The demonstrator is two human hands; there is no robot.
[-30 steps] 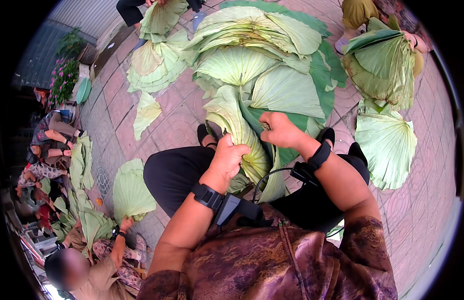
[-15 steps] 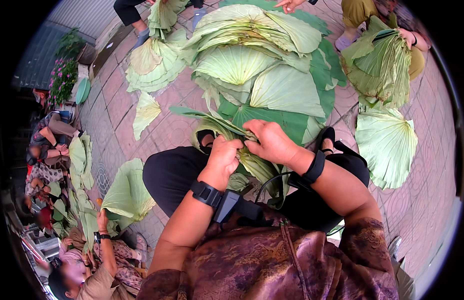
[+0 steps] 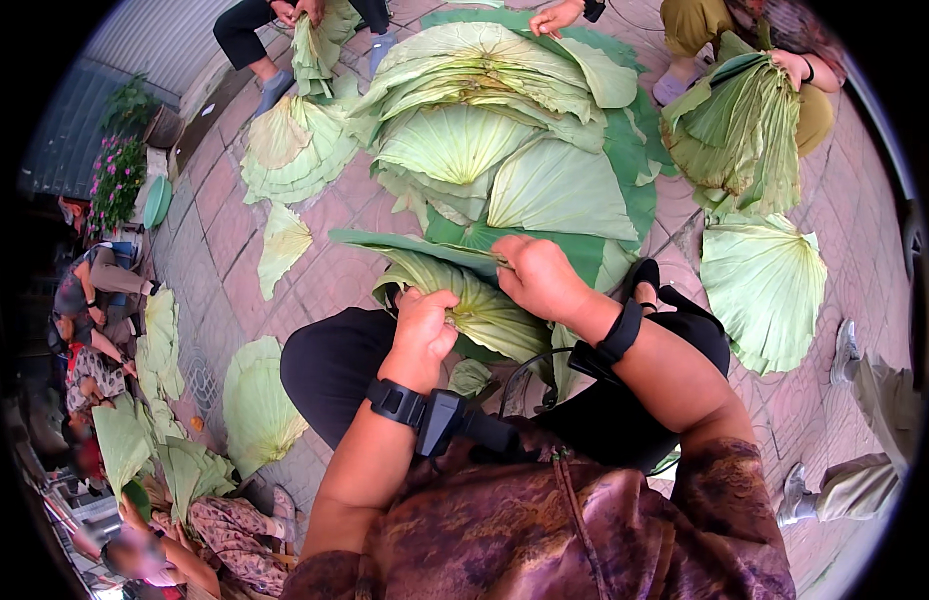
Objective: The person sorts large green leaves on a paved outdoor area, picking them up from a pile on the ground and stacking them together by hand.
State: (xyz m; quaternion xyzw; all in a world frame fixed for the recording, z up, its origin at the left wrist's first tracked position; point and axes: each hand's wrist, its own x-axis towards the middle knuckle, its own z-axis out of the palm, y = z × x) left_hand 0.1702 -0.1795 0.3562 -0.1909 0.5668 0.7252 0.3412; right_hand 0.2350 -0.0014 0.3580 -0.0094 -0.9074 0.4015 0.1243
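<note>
Between my knees I hold a bundle of folded lotus leaves [image 3: 489,310], pale green with ribs spreading out like a fan. My left hand [image 3: 421,325] is closed on the bundle's near left side, thumb pointing right. Closed on its upper right part is my right hand [image 3: 544,280], with fingertips pinching the gathered edge. A darker leaf fold sticks out to the left above my left hand. Just beyond lies a big heap of lotus leaves [image 3: 564,188], half-folded and stacked on darker green ones. What lies beneath my fingers is hidden.
Single leaves [image 3: 284,248] and small stacks [image 3: 296,150] lie on the pink paving [image 3: 219,215]. A person at the upper right holds a leaf bundle [image 3: 734,130]; another's hand [image 3: 556,17] touches the heap. More people sit with leaves at left. Someone's legs [image 3: 864,430] stand at right.
My hands have moved apart, the left one toward me and left, and the bundle has opened wider between them. A co-worker's hand has come down onto the heap. Legs have appeared at right.
</note>
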